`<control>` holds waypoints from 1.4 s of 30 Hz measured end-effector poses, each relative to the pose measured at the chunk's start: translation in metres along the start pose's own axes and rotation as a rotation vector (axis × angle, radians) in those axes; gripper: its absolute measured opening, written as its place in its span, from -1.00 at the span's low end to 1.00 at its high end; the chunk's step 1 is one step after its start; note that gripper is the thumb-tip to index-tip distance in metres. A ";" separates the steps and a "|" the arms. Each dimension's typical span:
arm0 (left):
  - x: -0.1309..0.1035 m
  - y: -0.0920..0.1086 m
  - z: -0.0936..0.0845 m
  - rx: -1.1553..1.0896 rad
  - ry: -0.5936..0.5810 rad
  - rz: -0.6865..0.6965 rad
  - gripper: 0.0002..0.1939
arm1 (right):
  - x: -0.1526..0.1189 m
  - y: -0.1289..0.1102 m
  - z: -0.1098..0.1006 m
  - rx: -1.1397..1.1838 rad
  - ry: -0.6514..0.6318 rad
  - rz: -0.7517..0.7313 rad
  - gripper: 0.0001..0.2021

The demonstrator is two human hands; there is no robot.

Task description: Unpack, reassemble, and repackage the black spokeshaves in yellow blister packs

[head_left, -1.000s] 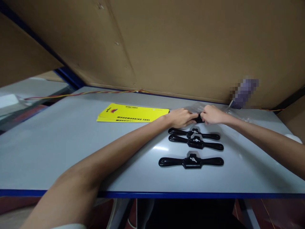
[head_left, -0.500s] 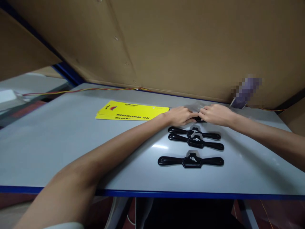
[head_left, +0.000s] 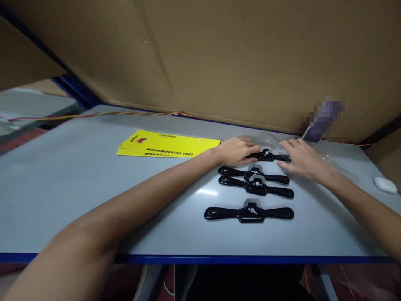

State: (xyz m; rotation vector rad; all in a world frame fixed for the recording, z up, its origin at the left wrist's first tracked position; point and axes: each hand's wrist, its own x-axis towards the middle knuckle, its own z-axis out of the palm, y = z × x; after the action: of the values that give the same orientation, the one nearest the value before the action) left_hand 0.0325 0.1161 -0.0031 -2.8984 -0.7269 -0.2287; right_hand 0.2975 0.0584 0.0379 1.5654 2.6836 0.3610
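Observation:
The farthest spokeshave [head_left: 266, 155], black with a metal blade, lies level between my two hands. My left hand [head_left: 238, 151] is closed around its left handle, covering most of it. At the other end, my right hand [head_left: 302, 158] is open, its thumb and fingers apart on either side of the right handle's tip. Clear plastic [head_left: 273, 141] lies behind the spokeshave and meets my right fingers; whether it wraps the tool I cannot tell. Nearer me lie a pair of spokeshaves close together, the rear one [head_left: 255, 172] and the front one [head_left: 257, 186], then another spokeshave [head_left: 251, 211].
Left of my left hand is a stack of yellow printed cards [head_left: 169, 145]. A white rounded object [head_left: 385, 184] sits at the right edge. A twisted red and yellow wire [head_left: 125, 114] runs along the back below the brown panel [head_left: 234, 62]. The table's blue edge [head_left: 219, 259] is nearest me.
My right hand has moved right, away from my left hand, and its fingers have spread. The farthest spokeshave's middle and blade now show. My left hand stays nearly in place.

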 end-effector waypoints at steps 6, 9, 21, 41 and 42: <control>0.000 0.002 0.000 0.006 0.054 0.004 -0.74 | -0.005 0.026 0.008 0.190 0.087 0.054 -0.65; -0.001 0.003 0.000 0.022 0.056 -0.001 -0.76 | 0.003 0.025 -0.001 0.396 0.240 0.138 -0.67; 0.007 0.011 -0.002 0.060 -0.126 -0.099 -0.67 | 0.004 -0.009 0.016 0.467 0.388 -0.098 -0.62; -0.001 0.004 -0.046 0.068 0.016 -0.076 -0.47 | -0.007 0.016 0.003 0.118 0.365 0.140 -0.52; -0.002 0.004 -0.049 0.077 0.045 -0.059 -0.44 | -0.002 0.018 0.003 0.151 0.359 0.128 -0.53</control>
State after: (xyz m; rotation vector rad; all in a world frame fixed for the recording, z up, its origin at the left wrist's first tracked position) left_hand 0.0274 0.1034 0.0440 -2.7925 -0.7962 -0.2655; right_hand 0.3137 0.0658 0.0384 1.8836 2.9387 0.4964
